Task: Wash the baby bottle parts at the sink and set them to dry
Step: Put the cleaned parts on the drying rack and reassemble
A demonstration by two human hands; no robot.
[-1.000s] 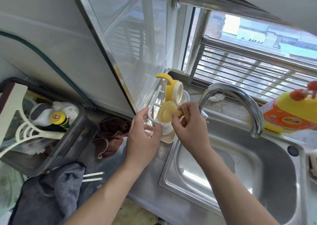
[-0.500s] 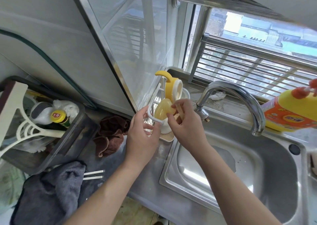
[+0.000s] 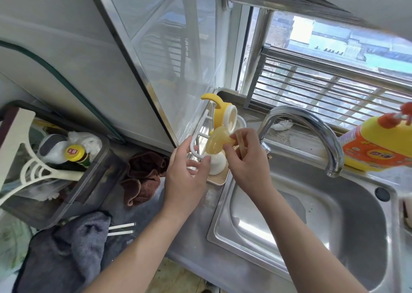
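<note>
A white drying rack [image 3: 196,134] stands on a beige tray [image 3: 219,178] left of the steel sink [image 3: 312,216]. A yellow bottle collar with a curved handle [image 3: 223,112] hangs on the rack's top. My right hand [image 3: 245,158] pinches a translucent yellow silicone nipple [image 3: 217,142] and holds it against the rack. My left hand [image 3: 185,172] grips the rack's lower white bar. A white part [image 3: 217,165] sits at the rack's foot.
The chrome faucet [image 3: 312,127] arches over the sink. An orange and yellow detergent bottle [image 3: 379,145] stands at the right. A brown cloth [image 3: 142,176], a dark bin with bottles [image 3: 66,158], a grey towel [image 3: 62,254] and white chopsticks [image 3: 121,229] lie left.
My right hand has moved the yellow nipple slightly up and left against the rack. My left hand has stayed on the rack's lower bar.
</note>
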